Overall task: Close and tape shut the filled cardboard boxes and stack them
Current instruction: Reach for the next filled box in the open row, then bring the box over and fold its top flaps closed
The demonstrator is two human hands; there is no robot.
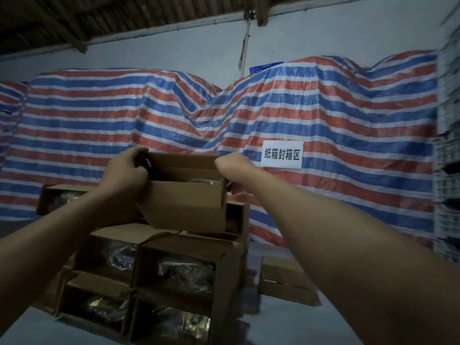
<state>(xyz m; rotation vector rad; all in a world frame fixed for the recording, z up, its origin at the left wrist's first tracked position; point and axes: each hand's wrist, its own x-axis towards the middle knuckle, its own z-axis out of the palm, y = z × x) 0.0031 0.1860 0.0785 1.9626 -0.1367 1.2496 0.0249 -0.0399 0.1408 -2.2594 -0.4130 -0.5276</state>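
A: The right hand (232, 161) and left hand (127, 170) each have their fingers closed on the open box (185, 195), mid-frame above the stack (174, 277).

B: Hold it level, then fold the flaps flat before taping.

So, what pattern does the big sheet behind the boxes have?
The tarpaulin has red, blue and white horizontal stripes, shown in the head view.

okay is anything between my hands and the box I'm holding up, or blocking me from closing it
Nothing visible does. The left hand and right hand already grip the ends of the open box above the stack of open boxes, and no object lies across its opening.
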